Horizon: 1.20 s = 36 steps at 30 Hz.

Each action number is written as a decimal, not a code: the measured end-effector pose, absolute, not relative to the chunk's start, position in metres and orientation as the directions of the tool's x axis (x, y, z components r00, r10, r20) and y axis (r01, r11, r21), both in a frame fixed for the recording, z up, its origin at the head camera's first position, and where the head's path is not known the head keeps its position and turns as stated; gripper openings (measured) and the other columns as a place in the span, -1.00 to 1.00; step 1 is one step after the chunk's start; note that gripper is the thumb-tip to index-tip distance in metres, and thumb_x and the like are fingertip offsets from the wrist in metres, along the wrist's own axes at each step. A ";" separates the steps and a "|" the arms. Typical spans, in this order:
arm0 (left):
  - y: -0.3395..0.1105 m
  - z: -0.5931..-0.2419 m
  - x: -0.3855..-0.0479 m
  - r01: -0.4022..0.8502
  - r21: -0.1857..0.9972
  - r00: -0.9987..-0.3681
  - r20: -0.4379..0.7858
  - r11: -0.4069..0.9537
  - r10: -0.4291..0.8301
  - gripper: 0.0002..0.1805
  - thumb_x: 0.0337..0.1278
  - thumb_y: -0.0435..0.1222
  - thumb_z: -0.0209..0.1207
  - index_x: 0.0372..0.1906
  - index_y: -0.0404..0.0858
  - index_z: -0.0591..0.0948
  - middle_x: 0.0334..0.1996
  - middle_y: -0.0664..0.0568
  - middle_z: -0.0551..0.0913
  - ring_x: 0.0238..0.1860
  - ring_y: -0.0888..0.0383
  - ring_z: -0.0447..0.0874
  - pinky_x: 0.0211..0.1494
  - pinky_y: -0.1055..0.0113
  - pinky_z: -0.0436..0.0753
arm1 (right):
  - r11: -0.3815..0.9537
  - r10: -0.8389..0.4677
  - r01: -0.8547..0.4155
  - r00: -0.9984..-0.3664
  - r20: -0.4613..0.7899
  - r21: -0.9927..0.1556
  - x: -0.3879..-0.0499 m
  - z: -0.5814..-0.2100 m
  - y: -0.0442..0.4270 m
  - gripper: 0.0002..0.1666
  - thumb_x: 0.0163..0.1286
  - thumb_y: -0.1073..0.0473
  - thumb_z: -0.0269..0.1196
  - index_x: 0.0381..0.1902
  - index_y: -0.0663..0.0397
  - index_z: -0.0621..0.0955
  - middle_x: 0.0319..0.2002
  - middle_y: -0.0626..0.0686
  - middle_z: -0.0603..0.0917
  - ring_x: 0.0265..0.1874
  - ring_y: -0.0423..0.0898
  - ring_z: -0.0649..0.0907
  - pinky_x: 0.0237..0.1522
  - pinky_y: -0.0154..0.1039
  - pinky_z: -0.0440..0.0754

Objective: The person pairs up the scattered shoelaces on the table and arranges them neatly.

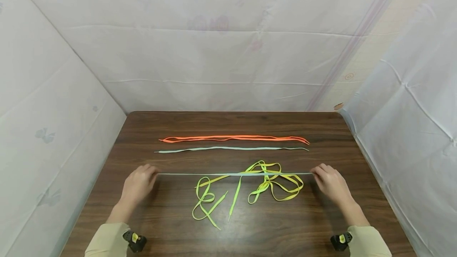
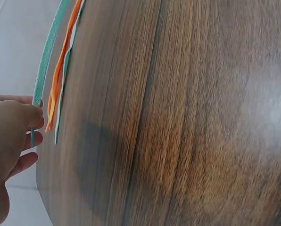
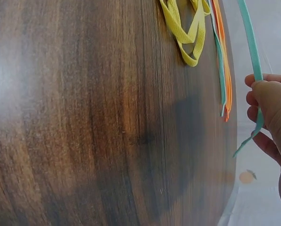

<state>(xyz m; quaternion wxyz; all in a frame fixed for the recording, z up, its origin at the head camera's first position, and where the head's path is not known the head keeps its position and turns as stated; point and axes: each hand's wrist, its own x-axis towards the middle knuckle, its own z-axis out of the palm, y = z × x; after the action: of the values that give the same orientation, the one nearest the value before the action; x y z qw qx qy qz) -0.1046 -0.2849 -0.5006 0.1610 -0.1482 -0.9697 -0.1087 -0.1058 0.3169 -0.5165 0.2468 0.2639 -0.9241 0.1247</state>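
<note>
3 white sheets (image 1: 214, 58) hang at 10, 12 and 2 o'clock; the dark wood table (image 1: 175, 227) spreads between them, its middle taken as the clock's centre and its far edge as 12; 2 light sleeves (image 1: 107, 243) come in at 8 and 4 o'clock; the left hand (image 1: 139, 183) is at 9 o'clock and the right hand (image 1: 332, 183) at 3; a loose tangle of yellow laces (image 1: 265, 186) lies about the centre, bulkier loops toward 3, thinner curls and tips toward 7; orange laces (image 1: 232, 137) lie nearly straight at 12, strands side by side, how many I cannot tell; the stretched lace (image 1: 235, 174), green-blue, runs straight from 9 to 3, crossing over the yellow laces, whether touching them I cannot tell; the left thumb and forefinger pinch 1 end, the other fingers slightly spread; the right thumb and forefinger pinch the other, a bent tip trailing past the lower fingers, which are also a little apart; the resting lace (image 1: 228, 148), of like colour, lies at 12, just nearer than the orange; 2 black cameras (image 1: 135, 242) sit by the cuffs at 8 and 4; 1 small orange fruit print (image 1: 338, 106) shows at 2.
</note>
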 end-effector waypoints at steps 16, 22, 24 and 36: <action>-0.304 -0.505 -0.111 0.228 0.217 -0.942 0.297 0.949 0.159 -0.87 -0.08 -0.47 0.26 -0.34 -0.30 0.63 -0.37 -0.09 0.63 -0.44 -0.05 0.64 -0.49 0.11 0.55 | 0.853 -0.413 -0.513 -0.773 0.482 -0.092 -0.109 -0.523 0.325 -0.80 -0.08 0.45 0.32 -0.43 0.15 0.64 -0.49 0.01 0.58 -0.54 -0.03 0.55 -0.56 -0.13 0.47; -0.308 -0.505 -0.113 0.204 0.217 -0.950 0.281 0.955 0.139 -0.91 -0.05 -0.43 0.26 -0.36 -0.29 0.63 -0.40 -0.08 0.63 -0.51 0.01 0.61 -0.55 0.15 0.53 | 0.857 -0.409 -0.509 -0.770 0.490 -0.084 -0.113 -0.520 0.325 -0.74 -0.17 0.47 0.37 -0.44 0.16 0.63 -0.50 0.01 0.58 -0.56 -0.03 0.54 -0.57 -0.13 0.46; -0.309 -0.504 -0.115 0.198 0.216 -0.950 0.282 0.956 0.133 -0.93 -0.04 -0.40 0.27 -0.38 -0.28 0.62 -0.43 -0.07 0.62 -0.55 0.04 0.58 -0.59 0.18 0.50 | 0.858 -0.406 -0.506 -0.773 0.487 -0.087 -0.115 -0.519 0.326 -0.74 -0.16 0.47 0.37 -0.43 0.17 0.63 -0.50 0.01 0.58 -0.56 -0.03 0.55 -0.57 -0.13 0.46; -0.311 -0.498 -0.135 0.195 0.212 -0.949 0.287 0.958 0.130 -0.96 -0.01 -0.38 0.25 -0.40 -0.27 0.62 -0.48 -0.04 0.59 -0.64 0.14 0.46 -0.66 0.22 0.41 | 0.853 -0.403 -0.512 -0.772 0.492 -0.104 -0.132 -0.514 0.328 -0.75 -0.09 0.52 0.31 -0.40 0.23 0.58 -0.52 0.05 0.58 -0.57 -0.01 0.55 -0.57 -0.12 0.48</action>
<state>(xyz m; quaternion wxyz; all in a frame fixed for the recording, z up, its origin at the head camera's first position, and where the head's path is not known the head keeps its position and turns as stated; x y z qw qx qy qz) -0.1346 -0.3110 -0.4982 0.1364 -0.0829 -0.9799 -0.1195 -0.1325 0.3284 -0.5139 0.2327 0.2451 -0.9339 0.1166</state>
